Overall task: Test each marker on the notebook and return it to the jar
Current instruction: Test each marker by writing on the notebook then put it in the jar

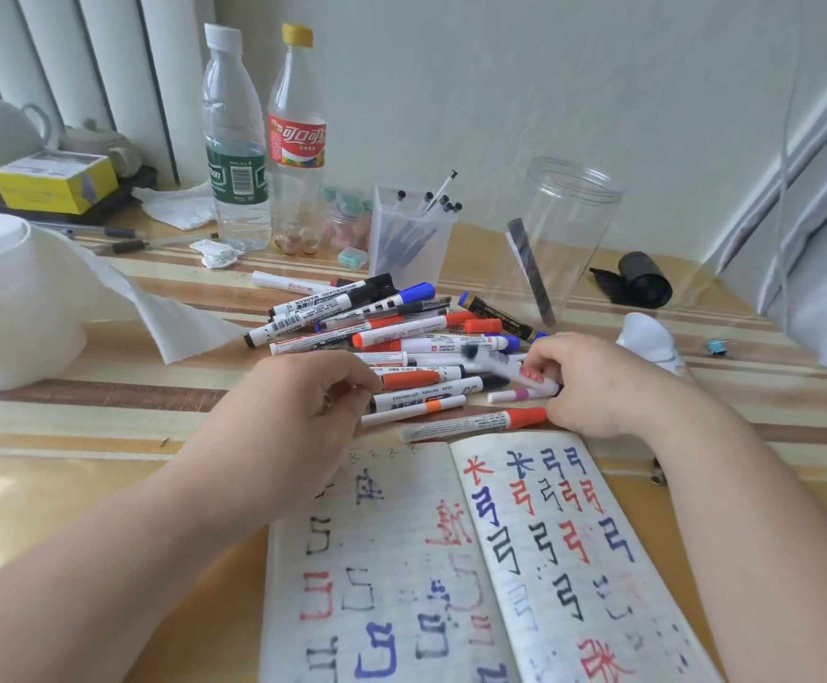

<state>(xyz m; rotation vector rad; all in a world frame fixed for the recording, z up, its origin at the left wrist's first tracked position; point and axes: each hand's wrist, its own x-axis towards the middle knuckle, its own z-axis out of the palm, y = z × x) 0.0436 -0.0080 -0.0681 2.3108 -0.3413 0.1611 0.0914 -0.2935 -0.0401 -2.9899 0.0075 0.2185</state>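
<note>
- Reaching into the pile of markers [401, 337] in the middle of the worktop [81, 485], we have both hands at its near edge, just beyond the open notebook [500, 559].
- Our right hand [593, 382] has its fingers curled round a white marker [524, 377] and holds it slantwise over the right side of the pile. We judge this is the next one to be tried, since the page lies directly below and the trip is short.
- Our left hand [312, 401] sits at the pile's near left corner with fingers bent toward the barrels, probably steadying them so that they do not roll. Whether it actually pinches one we cannot tell, because its own knuckles cover the fingertips.
- The jar [569, 229] stands upright and lidless on the far right, behind the pile, with a single dark marker [532, 273] leaning inside. Most of the testing therefore seems to lie ahead.
- The notebook lies close to us for easy writing, both pages crowded with red, blue and black strokes. Its near edge is cut off by the frame.
- The white marker is smeared by blur, so its ink colour, and whether its cap is on, are hard to read.
- Labels deeper in the pile overlap and are mostly illegible.
</note>
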